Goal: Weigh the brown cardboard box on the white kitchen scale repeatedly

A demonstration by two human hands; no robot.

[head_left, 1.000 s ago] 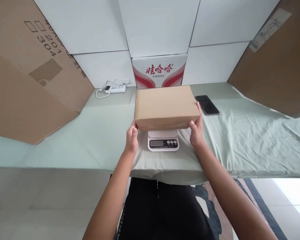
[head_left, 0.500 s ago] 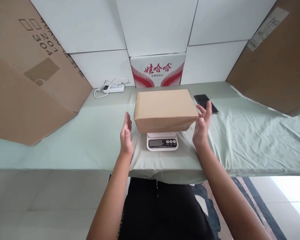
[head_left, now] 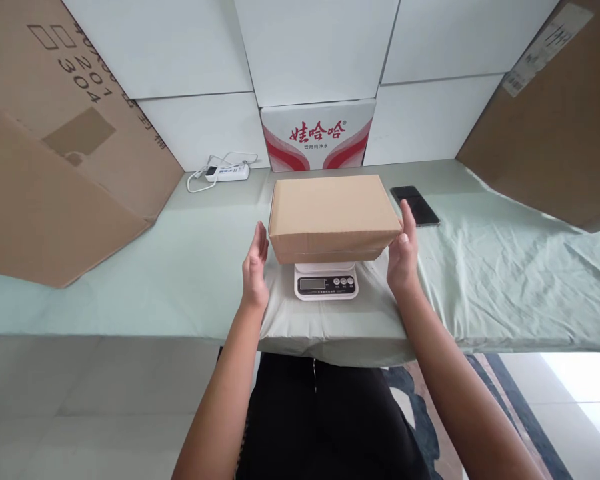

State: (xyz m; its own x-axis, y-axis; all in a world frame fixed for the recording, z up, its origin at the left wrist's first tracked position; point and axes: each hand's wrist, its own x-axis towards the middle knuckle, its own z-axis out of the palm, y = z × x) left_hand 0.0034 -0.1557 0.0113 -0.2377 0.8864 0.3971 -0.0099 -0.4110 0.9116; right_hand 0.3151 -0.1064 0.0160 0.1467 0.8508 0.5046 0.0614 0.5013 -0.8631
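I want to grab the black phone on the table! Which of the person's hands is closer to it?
The right hand. It is open beside the right end of the cardboard box, with the phone just beyond its fingertips. The left hand is at the box's far end, across from the phone.

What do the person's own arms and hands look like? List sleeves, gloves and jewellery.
Both forearms are bare with no sleeves in view. The left hand and right hand wear no gloves, and no rings, watch or wristbands are visible. Fingers are slim, nails short and unpainted.
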